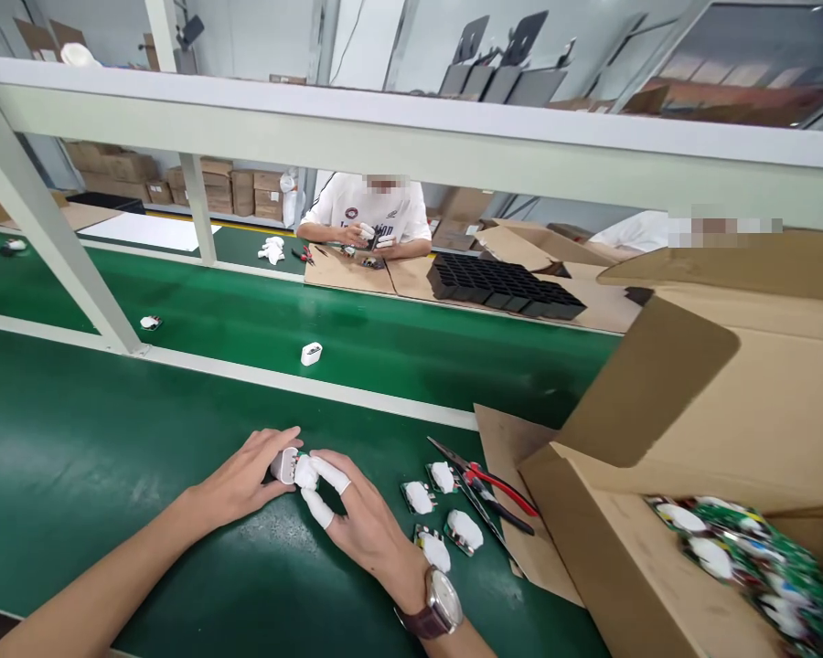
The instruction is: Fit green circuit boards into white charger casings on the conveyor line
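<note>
Between finger and thumb, my left hand point(251, 475) grips a small white plastic housing point(286, 466) with its open end facing right. My right hand point(365, 516), with white finger cots on thumb and index finger, pinches a circuit board point(306, 471) covered by a white pad or blob. The board meets the mouth of the housing; how far it sits inside is hidden. Right of my right hand lie several similar circuit boards point(464, 532) with white lumps on them. Beside them are red-and-black pliers point(497, 484) and a thin dark tool, perhaps tweezers point(484, 507).
A cardboard box point(590, 539) with more circuit boards point(747, 557) stands at right. A white housing point(311, 354) and a board point(151, 322) lie on the green belt point(233, 320). A co-worker point(370, 215) sits opposite near black trays point(504, 288). A frame beam point(411, 128) crosses overhead.
</note>
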`<act>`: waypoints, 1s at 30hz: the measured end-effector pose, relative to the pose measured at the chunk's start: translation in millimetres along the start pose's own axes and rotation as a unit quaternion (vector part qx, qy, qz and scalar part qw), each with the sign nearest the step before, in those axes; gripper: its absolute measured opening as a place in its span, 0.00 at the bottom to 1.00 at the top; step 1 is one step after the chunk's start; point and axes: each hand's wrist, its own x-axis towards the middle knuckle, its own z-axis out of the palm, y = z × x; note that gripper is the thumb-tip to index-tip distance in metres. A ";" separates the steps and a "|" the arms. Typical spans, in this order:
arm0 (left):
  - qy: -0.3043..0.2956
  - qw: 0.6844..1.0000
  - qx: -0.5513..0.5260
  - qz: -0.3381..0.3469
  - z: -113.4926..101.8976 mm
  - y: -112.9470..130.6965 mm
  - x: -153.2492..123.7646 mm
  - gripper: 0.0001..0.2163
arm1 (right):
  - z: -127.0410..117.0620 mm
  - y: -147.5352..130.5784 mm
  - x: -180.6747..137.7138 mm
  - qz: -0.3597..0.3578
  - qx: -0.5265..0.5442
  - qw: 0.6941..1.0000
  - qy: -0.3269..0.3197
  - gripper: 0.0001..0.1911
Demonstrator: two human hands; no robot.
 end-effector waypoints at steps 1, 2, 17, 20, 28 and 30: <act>-0.002 1.000 0.001 0.002 -0.3 1.9 0.2 0.37 | 0.3 0.2 -0.4 0.000 -0.003 1.000 -0.005 0.29; -0.005 1.000 0.002 0.004 -0.8 3.5 0.5 0.37 | 0.5 0.3 -0.7 0.002 -0.006 1.000 -0.011 0.29; -0.040 0.999 0.020 0.026 2.1 4.6 0.3 0.39 | -2.6 -7.1 5.2 -0.002 -0.068 0.995 -0.070 0.27; -0.046 0.999 0.020 0.019 3.1 5.5 -0.4 0.38 | -3.3 -7.6 3.4 0.000 -0.068 0.995 -0.079 0.28; -0.070 0.994 -0.062 -0.048 5.5 4.1 -4.6 0.36 | -5.5 -7.9 7.1 0.001 -0.069 0.994 -0.082 0.21; -0.062 0.993 -0.084 -0.051 7.4 5.7 -4.2 0.30 | -2.4 -6.1 8.8 0.012 -0.067 0.993 -0.095 0.18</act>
